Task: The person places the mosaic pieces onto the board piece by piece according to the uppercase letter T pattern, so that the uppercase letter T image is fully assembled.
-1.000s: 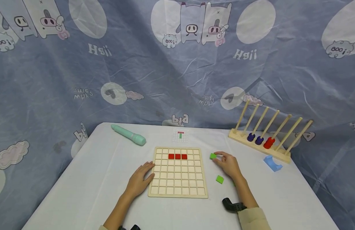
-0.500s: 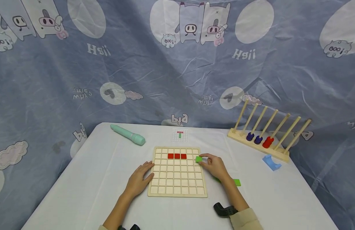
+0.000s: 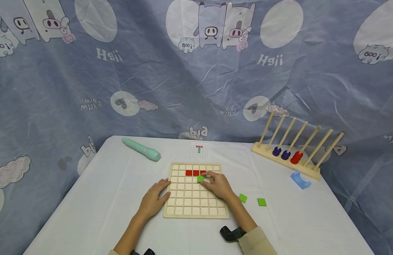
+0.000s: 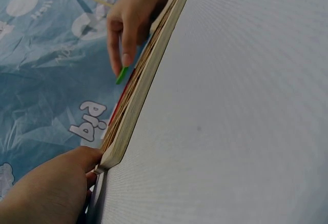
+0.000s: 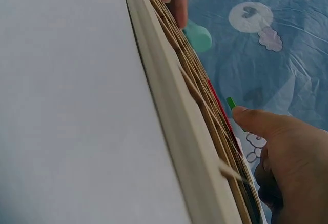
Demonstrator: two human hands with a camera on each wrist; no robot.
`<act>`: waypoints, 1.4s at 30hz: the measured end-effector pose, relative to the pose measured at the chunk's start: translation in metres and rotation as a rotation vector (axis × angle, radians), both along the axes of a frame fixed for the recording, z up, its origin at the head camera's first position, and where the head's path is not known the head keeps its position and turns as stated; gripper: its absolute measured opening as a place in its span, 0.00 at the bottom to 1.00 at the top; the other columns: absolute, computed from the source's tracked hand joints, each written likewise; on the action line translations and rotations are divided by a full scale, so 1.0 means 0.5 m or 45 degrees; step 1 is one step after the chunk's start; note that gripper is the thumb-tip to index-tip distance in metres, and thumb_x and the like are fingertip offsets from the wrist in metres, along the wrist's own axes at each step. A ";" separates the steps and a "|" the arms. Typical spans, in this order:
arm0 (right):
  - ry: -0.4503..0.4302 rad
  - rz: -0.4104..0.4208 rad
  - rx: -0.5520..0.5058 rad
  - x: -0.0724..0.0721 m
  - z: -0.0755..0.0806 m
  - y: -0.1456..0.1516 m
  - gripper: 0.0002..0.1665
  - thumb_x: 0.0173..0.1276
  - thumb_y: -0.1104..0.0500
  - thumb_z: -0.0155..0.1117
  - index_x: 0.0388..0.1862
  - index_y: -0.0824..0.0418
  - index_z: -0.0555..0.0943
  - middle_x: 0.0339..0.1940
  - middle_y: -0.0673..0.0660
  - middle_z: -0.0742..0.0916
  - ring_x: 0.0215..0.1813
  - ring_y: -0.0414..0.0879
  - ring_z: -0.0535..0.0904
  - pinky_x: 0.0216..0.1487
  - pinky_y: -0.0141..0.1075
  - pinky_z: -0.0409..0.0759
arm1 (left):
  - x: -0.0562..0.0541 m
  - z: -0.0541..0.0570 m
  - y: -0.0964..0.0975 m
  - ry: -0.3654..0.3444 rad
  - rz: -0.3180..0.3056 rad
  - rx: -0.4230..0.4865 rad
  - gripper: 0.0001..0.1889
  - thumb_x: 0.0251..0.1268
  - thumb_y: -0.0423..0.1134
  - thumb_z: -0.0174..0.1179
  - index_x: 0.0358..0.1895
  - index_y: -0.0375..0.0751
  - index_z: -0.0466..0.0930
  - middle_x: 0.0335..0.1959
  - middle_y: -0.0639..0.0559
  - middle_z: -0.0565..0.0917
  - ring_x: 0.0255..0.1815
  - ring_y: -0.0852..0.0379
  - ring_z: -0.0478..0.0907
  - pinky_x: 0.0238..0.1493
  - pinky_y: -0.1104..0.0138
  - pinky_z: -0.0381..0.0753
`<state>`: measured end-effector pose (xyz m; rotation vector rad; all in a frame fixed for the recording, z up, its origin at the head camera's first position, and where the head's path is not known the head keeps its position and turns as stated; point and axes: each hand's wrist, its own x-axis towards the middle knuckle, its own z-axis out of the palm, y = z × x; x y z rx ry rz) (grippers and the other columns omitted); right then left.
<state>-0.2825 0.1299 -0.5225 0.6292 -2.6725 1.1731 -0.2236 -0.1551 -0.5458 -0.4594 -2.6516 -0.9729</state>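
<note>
My right hand (image 3: 218, 185) pinches a green square tile (image 3: 200, 179) between thumb and fingertips, over the wooden grid board (image 3: 196, 214). The tile hovers just below a row of red tiles (image 3: 195, 173) set in the board's second row. In the right wrist view the thumb lies along the green tile (image 5: 231, 103), tilted above the board edge. My left hand (image 3: 154, 200) rests with extended fingers at the board's left edge; the left wrist view shows this hand (image 4: 54, 188) touching the board's corner. Two loose green tiles (image 3: 261, 202) lie right of the board, near the right forearm.
Behind the board lies a small pattern card (image 3: 198, 150) with a red and green T. A mint-green microphone-shaped object (image 3: 141, 149) lies back left. At the right stand a wooden peg rack (image 3: 285, 161) with blue and red beads and a light-blue curved piece (image 3: 300, 180).
My right hand has carried the green tile leftward from the table onto the board's area, below the red row. The left hand stays at the board's edge.
</note>
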 end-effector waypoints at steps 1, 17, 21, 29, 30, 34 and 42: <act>0.005 0.004 0.007 -0.002 -0.002 -0.006 0.21 0.56 0.50 0.69 0.47 0.56 0.82 0.07 0.44 0.64 0.11 0.34 0.53 0.11 0.27 0.55 | 0.000 0.000 0.000 0.000 0.001 0.000 0.22 0.63 0.44 0.58 0.59 0.41 0.73 0.62 0.50 0.71 0.66 0.50 0.62 0.69 0.57 0.56; 0.015 -0.021 0.105 -0.013 -0.010 -0.043 0.20 0.56 0.48 0.69 0.47 0.53 0.83 0.08 0.43 0.61 0.13 0.36 0.52 0.14 0.27 0.54 | -0.002 -0.006 -0.002 0.041 0.005 0.001 0.22 0.63 0.44 0.59 0.59 0.42 0.73 0.62 0.49 0.72 0.66 0.49 0.63 0.68 0.55 0.58; 0.025 -0.013 0.115 -0.015 -0.011 -0.042 0.20 0.57 0.48 0.69 0.48 0.53 0.82 0.08 0.43 0.61 0.13 0.36 0.51 0.14 0.28 0.54 | -0.003 -0.009 -0.001 0.045 0.012 -0.006 0.22 0.63 0.45 0.59 0.59 0.43 0.73 0.62 0.50 0.72 0.66 0.49 0.63 0.67 0.55 0.58; -0.008 -0.023 0.110 -0.016 -0.011 -0.041 0.20 0.57 0.48 0.69 0.47 0.53 0.82 0.07 0.44 0.62 0.13 0.36 0.52 0.15 0.27 0.54 | -0.004 -0.009 -0.001 0.023 0.014 -0.007 0.22 0.63 0.45 0.58 0.60 0.44 0.73 0.62 0.51 0.72 0.66 0.51 0.62 0.68 0.57 0.57; -0.010 -0.025 0.109 -0.016 -0.010 -0.041 0.20 0.56 0.48 0.69 0.47 0.53 0.82 0.07 0.44 0.62 0.13 0.36 0.52 0.15 0.27 0.54 | -0.004 -0.010 -0.002 0.014 0.016 -0.007 0.22 0.63 0.46 0.58 0.60 0.44 0.73 0.63 0.51 0.71 0.67 0.51 0.62 0.68 0.57 0.56; -0.017 -0.031 0.110 -0.015 -0.010 -0.041 0.20 0.56 0.48 0.69 0.47 0.52 0.83 0.07 0.44 0.61 0.13 0.36 0.52 0.15 0.28 0.54 | -0.005 -0.010 -0.002 -0.006 0.017 -0.006 0.22 0.63 0.46 0.58 0.60 0.44 0.73 0.63 0.51 0.71 0.67 0.51 0.61 0.69 0.58 0.55; -0.013 -0.020 0.116 -0.016 -0.011 -0.041 0.20 0.57 0.48 0.69 0.48 0.53 0.82 0.07 0.44 0.62 0.12 0.35 0.52 0.14 0.27 0.54 | -0.004 -0.009 -0.002 0.018 0.011 -0.012 0.22 0.63 0.46 0.58 0.60 0.43 0.73 0.63 0.50 0.71 0.66 0.50 0.62 0.68 0.57 0.57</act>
